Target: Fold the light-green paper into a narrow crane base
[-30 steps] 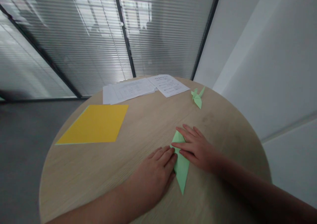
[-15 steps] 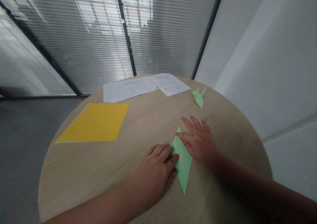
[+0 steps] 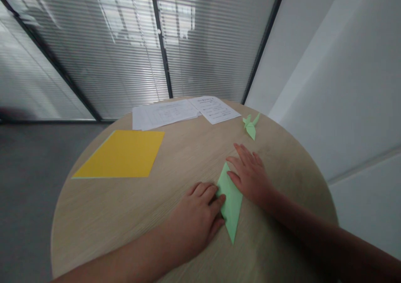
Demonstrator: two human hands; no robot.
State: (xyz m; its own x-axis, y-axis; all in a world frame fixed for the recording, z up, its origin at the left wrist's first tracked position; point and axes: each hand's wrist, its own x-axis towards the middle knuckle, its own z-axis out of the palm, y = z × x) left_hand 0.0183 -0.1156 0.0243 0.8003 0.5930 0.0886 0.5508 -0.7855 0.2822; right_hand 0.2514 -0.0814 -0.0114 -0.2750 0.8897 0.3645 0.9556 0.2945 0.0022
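Observation:
A folded light-green sheet of origami paper (image 3: 232,203) lies on the table as a narrow kite shape, one point toward me and one away. My left hand (image 3: 200,216) holds down its left edge, with bent fingers close together and the index fingertip resting on the paper. My right hand (image 3: 249,172) is at the upper right edge, its fingers spread; the thumb lies on or just over the paper, and contact is hard to make out. Beyond the right hand sits a folded light-green paper crane (image 3: 250,126).
On the left of the round wooden table (image 3: 125,208) lies a stack of square paper with a yellow top (image 3: 122,153). White printed sheets (image 3: 166,114) overlap at the far edge. Behind stands a glass partition with blinds (image 3: 203,57), and a white wall (image 3: 351,87) rises at the right.
My right hand has shifted slightly up and away from the middle of the green paper, uncovering more of its upper edge. My left hand stays in place. The view tilts slightly.

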